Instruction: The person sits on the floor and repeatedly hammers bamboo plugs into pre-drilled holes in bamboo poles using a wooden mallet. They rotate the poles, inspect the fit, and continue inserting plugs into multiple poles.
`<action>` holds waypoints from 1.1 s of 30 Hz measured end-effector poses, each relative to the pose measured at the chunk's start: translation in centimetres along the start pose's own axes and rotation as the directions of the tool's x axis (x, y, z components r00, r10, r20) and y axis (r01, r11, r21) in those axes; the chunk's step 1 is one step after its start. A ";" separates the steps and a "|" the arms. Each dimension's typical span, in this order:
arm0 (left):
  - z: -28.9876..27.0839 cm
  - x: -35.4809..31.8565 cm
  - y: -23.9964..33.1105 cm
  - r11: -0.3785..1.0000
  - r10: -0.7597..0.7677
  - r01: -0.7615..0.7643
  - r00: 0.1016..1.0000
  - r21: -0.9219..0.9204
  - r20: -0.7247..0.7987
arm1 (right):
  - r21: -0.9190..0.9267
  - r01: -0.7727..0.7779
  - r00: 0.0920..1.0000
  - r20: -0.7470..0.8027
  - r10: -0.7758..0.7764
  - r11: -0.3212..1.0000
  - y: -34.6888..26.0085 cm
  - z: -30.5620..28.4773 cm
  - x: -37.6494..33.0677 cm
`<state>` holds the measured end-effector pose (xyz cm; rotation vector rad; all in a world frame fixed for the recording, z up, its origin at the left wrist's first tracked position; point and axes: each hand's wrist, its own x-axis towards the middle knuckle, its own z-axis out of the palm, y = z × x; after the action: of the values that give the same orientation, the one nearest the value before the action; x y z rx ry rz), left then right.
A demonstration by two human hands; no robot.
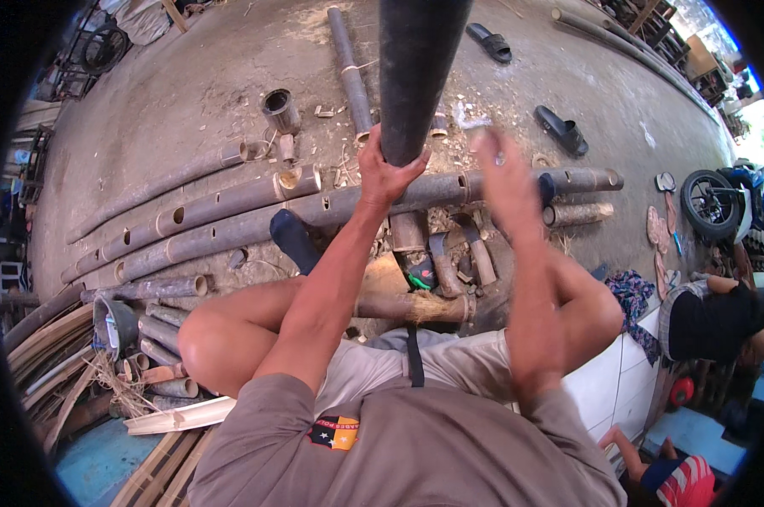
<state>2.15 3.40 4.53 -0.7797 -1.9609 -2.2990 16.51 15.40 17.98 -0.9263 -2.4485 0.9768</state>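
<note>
My left hand [383, 173] is wrapped round the lower end of a thick dark bamboo pole [420, 76], which rises toward the top of the view. Off to the pole's right, my right hand [507, 169] is raised and smeared by motion, so its fingers do not show clearly. Beneath both hands lies a long bamboo pole with holes cut in it [348, 201], crossing the floor by my feet. Between my legs are two wooden-handled blades [443, 266] [481, 253] and a short bamboo piece with frayed fibres [415, 308].
More holed bamboo poles [187, 211] lie at the left. A grey bucket [116, 325] stands near cut bamboo tubes and strips. Two dark sandals [492, 42] [561, 131] rest on the floor ahead. Another person [711, 317] and a motorbike wheel [709, 204] are at the right.
</note>
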 end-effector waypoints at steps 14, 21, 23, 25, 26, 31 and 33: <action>-3.7 0.3 0.7 0.981 -0.122 0.099 0.984 0.168 0.132 | -0.441 0.562 0.760 -0.057 -0.647 0.700 -20.6 -13.3 5.5; -5.8 -0.4 -1.4 0.953 -0.301 0.268 0.896 0.143 0.326 | -0.373 0.559 0.795 -0.015 -0.607 0.741 -22.0 -12.5 8.8; -5.5 -0.5 -0.6 0.955 -0.290 0.255 0.910 0.151 0.297 | -0.298 0.555 0.807 -0.032 -0.590 0.776 -21.4 -11.8 9.8; -4.9 -1.1 -0.3 0.941 -0.327 0.289 0.909 0.175 0.259 | -0.164 0.549 0.819 -0.093 -0.567 0.820 -19.9 -10.9 10.6; -4.5 -1.4 -0.2 0.935 -0.343 0.305 0.908 0.183 0.241 | -0.057 0.552 0.821 -0.142 -0.554 0.832 -18.4 -10.4 11.0; -6.9 -0.6 0.8 0.968 -0.248 0.238 0.958 0.084 0.142 | 0.802 0.424 0.774 -0.079 -0.628 0.421 -10.5 2.8 10.5; -3.7 -0.5 1.3 0.961 -0.276 0.268 0.942 0.064 0.190 | 0.637 0.557 0.806 -0.258 -0.533 0.533 -11.8 4.3 7.7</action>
<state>1.66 -0.49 5.22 -0.8079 -2.3254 -2.4037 3.46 12.09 23.84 0.1043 -1.8457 1.4249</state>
